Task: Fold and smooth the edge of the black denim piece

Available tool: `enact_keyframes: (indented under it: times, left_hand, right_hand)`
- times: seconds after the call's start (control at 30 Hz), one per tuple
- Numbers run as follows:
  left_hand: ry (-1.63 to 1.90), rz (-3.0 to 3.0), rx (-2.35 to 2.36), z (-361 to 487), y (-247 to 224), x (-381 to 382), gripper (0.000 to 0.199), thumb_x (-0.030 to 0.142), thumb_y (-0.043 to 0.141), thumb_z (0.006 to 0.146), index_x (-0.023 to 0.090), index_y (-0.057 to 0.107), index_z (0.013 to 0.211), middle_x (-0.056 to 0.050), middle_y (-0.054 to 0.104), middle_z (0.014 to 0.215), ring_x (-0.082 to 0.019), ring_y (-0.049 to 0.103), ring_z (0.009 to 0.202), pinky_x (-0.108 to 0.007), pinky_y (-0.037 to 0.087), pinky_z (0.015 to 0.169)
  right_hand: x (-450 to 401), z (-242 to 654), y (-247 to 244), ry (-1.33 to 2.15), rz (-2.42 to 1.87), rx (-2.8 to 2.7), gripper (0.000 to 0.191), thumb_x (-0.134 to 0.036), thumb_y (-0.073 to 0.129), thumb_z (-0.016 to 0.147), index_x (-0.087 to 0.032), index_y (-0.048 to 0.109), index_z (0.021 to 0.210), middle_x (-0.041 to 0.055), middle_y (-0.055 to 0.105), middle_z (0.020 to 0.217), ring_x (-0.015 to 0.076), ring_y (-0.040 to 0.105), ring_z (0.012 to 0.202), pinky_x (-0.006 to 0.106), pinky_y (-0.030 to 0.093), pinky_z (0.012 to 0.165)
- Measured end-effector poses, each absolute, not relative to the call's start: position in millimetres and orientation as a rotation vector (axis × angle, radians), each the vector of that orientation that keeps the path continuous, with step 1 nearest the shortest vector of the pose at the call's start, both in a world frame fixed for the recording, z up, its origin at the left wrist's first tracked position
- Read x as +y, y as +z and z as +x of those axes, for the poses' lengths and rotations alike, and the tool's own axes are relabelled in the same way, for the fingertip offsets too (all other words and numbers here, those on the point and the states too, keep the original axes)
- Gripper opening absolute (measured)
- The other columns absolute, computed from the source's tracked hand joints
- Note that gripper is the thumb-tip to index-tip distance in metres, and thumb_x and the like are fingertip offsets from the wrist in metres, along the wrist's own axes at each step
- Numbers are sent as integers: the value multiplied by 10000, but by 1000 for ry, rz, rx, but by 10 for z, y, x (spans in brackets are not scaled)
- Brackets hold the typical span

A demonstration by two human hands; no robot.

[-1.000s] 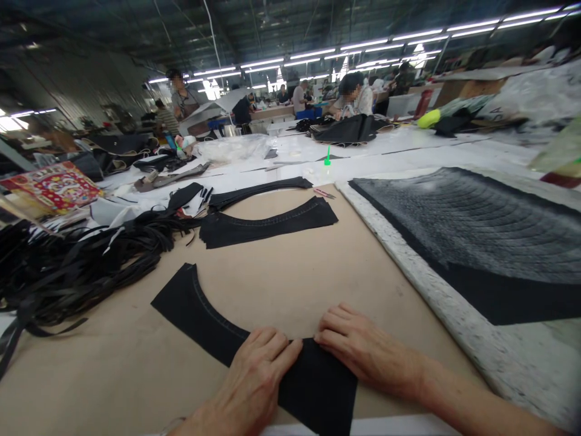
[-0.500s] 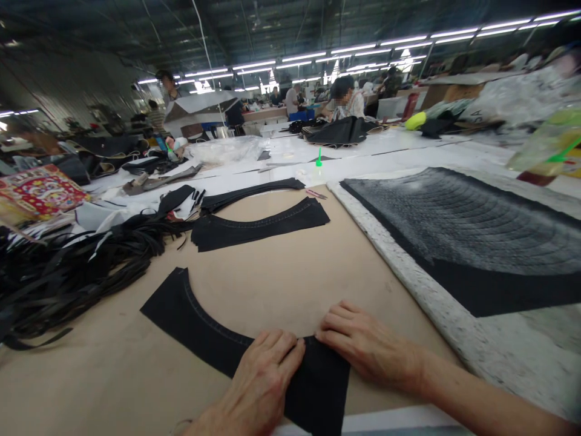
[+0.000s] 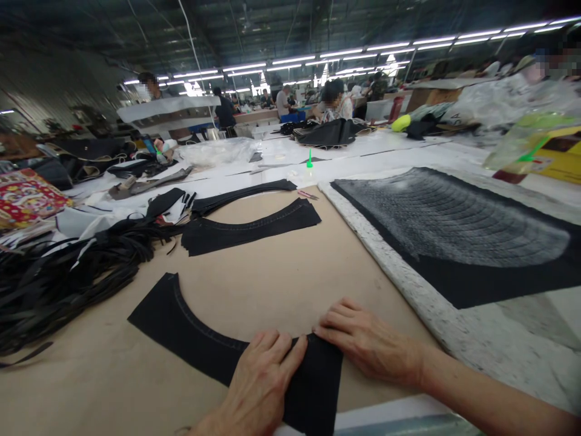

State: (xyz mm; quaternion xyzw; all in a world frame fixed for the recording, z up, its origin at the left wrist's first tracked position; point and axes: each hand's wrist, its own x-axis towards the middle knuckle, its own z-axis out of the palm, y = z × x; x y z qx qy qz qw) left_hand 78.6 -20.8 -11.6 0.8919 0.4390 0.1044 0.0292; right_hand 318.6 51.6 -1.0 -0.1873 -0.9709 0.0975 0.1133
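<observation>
A curved black fabric piece lies on the tan board in front of me, a seam line along its inner curve. My left hand rests on it, fingers bent over the curved edge with thumb and fingertips pressed close together there. At the right end of that curve, my right hand has its fingertips closed on the edge, a short gap from the left thumb. Beyond the hands lie a stack of similar black pieces and a second curved black stack. Pink-handled thread snips are beside them.
Black strips heap at left near a red printed box. A white speckled slab at right bears a black sheet with grey markings. A green-tipped bottle stands behind. Other people work in the background.
The view has turned slightly to the right, so the table's things sit farther left. My left thumb has shifted a little rightward along the curved edge; both hands remain at the black fabric piece.
</observation>
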Motion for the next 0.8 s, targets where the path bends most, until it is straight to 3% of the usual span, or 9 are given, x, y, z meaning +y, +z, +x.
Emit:
enact_keyframes:
  times: [0.47,0.8]
  left_hand:
    - [142,2817,1410,904,-62,-193,584,58,484,833,225,430,1390,-70,594,1020,-236,503,892,-388,427,807]
    - [279,2853,1437,903,-62,-194,536,137,539,855,216,436,1375,-57,607,993,-228,526,881,-371,436,793]
  right_hand:
    - [488,3361,-38,268,-726,-2762,335,-99,374,943,-154,569,1210,97,609,1062,207,527,940,375,394,872]
    - [248,3199,-11,263,-849,-2634,418,-61,408,885,-189,554,1256,77,632,1061,201,565,942,374,432,866]
